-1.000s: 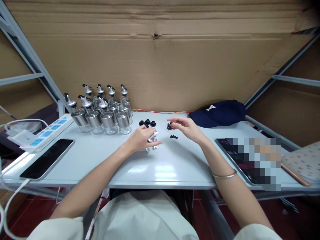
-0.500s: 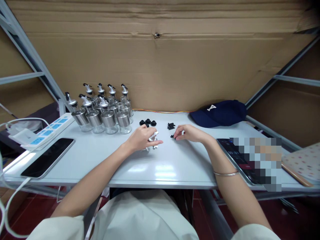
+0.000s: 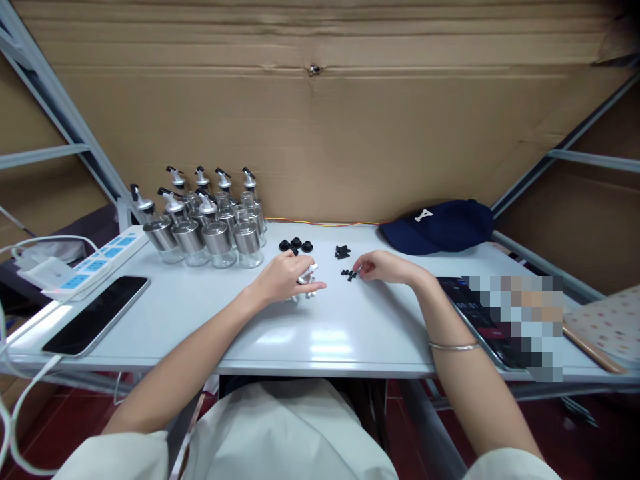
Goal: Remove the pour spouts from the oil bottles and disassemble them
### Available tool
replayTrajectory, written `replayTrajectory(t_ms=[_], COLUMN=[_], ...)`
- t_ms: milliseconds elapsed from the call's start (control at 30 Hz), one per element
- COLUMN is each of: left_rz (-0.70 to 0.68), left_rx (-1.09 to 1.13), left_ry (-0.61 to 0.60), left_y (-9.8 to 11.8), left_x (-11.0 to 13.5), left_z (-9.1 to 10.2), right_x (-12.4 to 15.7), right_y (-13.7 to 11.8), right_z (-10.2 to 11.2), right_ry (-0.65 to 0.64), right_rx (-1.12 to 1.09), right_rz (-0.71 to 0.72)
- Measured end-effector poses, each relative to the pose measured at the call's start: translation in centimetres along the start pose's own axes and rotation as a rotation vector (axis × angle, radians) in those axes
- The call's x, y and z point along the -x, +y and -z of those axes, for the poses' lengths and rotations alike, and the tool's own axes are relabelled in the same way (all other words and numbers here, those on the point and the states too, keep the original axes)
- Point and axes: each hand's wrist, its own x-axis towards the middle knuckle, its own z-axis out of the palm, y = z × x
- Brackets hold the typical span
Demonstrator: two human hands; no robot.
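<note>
Two hands, left hand (image 3: pixel 283 275) clasping silver spout (image 3: pixel 309 272), right hand (image 3: pixel 387 267) pinched narrow, touching black pieces (image 3: pixel 348 273)

Both bare forearms reach forward and angle inward. The left hand (image 3: pixel 285 277) lies palm down, fingers curled shut in a grip, thumb stretched out. The right hand (image 3: pixel 387 267) rests low, palm down, fingertips drawn towards the thumb.
</note>
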Motion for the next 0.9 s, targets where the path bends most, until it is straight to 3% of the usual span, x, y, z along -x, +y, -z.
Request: replayTrajectory(t_ms=[333, 467, 567, 800, 900], left_rz=[0.003, -0.004, 0.000, -0.003, 0.037], left_rx=[-0.012, -0.016, -0.016, -0.011, 0.005], left_ry=[-0.018, -0.023, -0.037, -0.042, -0.076], left_y=[0.0, 0.0, 0.1, 0.2, 0.3], left_x=[0.1, 0.1, 0.0, 0.0, -0.1], left_z=[-0.2, -0.2, -0.2, -0.2, -0.2], right_x=[-0.4, -0.8, -1.1, -0.9, -0.7], right_y=[-1.0, -1.0, -1.3, -1.4, -2.1], right_z=[-0.9, -1.5, -2.1, -2.0, -1.8], right_ry=[0.042, 0.150, 0.117, 0.039, 0.117], right_rx=[0.036, 0.079, 0.091, 0.028, -0.016], right_rz=[0.111, 0.251, 0.332, 0.313, 0.303])
